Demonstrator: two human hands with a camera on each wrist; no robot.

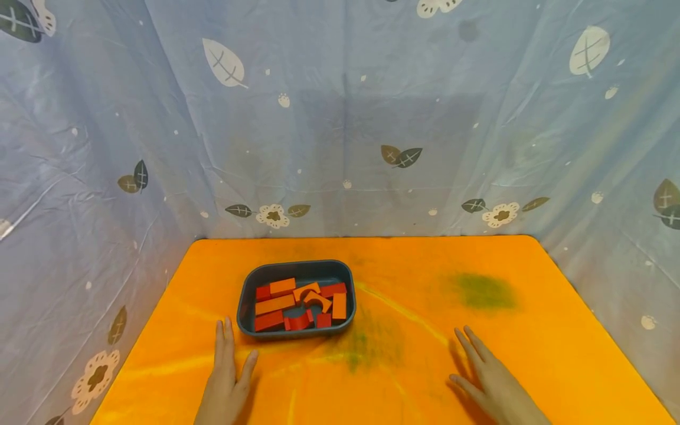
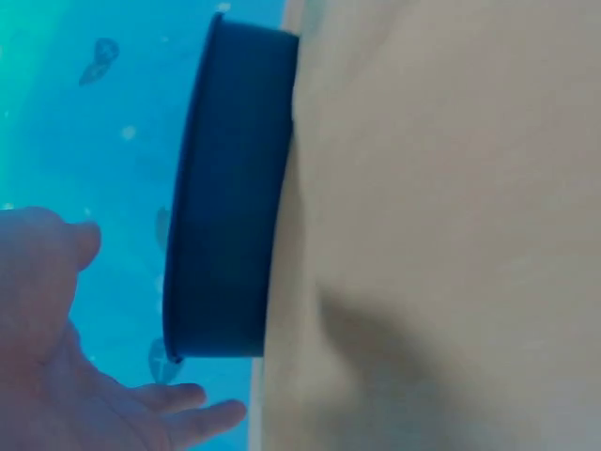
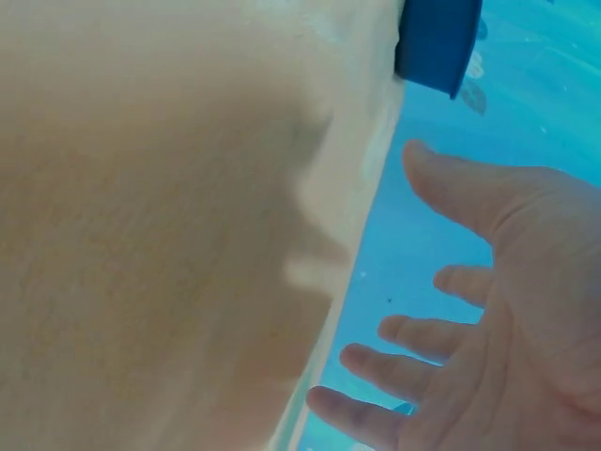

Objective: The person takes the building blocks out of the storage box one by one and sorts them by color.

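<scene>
A dark blue-grey tray with rounded corners stands left of the middle of the table. Inside it lie several red and orange toy blocks, among them a long orange block, an orange arch and a red curved block. My left hand is just in front of the tray's left end, fingers straight, thumb apart, holding nothing. Well to the right of the tray, my right hand is spread with nothing in it. The left wrist view shows the tray's side wall beyond the left hand.
The orange table has a green smudge at the right and fainter green marks beside the tray. A grey-blue curtain with leaf and flower prints encloses the table at the back and both sides.
</scene>
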